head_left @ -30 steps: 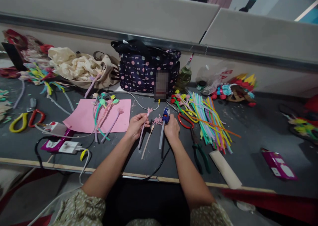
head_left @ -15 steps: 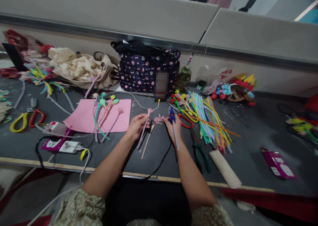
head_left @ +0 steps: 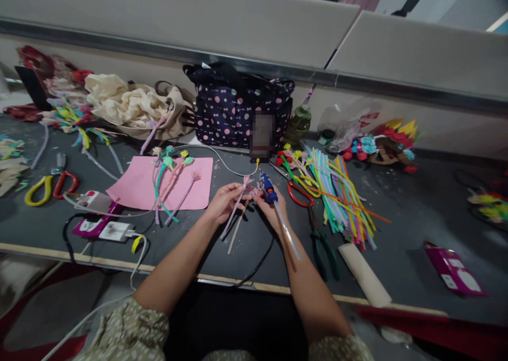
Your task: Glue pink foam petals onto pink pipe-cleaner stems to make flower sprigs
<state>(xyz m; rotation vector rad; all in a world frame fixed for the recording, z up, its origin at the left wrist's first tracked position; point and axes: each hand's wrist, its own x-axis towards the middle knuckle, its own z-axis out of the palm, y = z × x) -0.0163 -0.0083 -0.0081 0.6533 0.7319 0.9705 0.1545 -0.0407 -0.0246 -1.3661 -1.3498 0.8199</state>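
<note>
My left hand (head_left: 223, 203) pinches a lilac pipe-cleaner flower (head_left: 232, 219), its pink petals splayed at the top and its stem slanting down toward me. In my right hand (head_left: 272, 210) is a blue glue gun (head_left: 269, 188), with a long clear glue stick (head_left: 288, 233) jutting from its back over my wrist. The fingertips of that hand reach small pink fuzzy pieces (head_left: 256, 193) between the two hands; whether they grip one is hard to see. A thin pale stick (head_left: 237, 231) lies on the table just below.
A pink sheet (head_left: 130, 183) with finished stems lies left, near scissors (head_left: 39, 190) and a power strip (head_left: 95, 224). Rightward are red-handled pliers (head_left: 300, 192), green-handled pliers (head_left: 324, 250), a pile of coloured pipe cleaners (head_left: 345, 191) and a beige roll (head_left: 365, 274). A dotted bag (head_left: 222, 112) stands behind.
My right hand has moved left toward my left hand, its fingers now at the pink pieces. The glue gun has tilted, its glue stick swinging to the right. The view has shifted slightly.
</note>
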